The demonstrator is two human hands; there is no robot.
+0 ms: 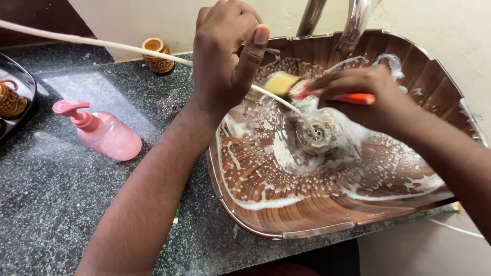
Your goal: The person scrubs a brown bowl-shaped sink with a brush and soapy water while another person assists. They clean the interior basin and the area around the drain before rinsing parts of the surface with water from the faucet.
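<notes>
Soapy wood-grain basin [307, 204]; right hand [368, 94] clamped on orange-handled brush [353, 97], left hand [227, 56] gripping thin white hose [102, 43].

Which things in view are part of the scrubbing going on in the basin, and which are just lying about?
In use:
left hand gripping thin white hose
right hand holding orange-handled brush with yellow head
soapy wood-patterned brown basin
metal drain

Lying about:
pink pump soap bottle on its side
small brown patterned cup
brown mug on dark tray
</notes>
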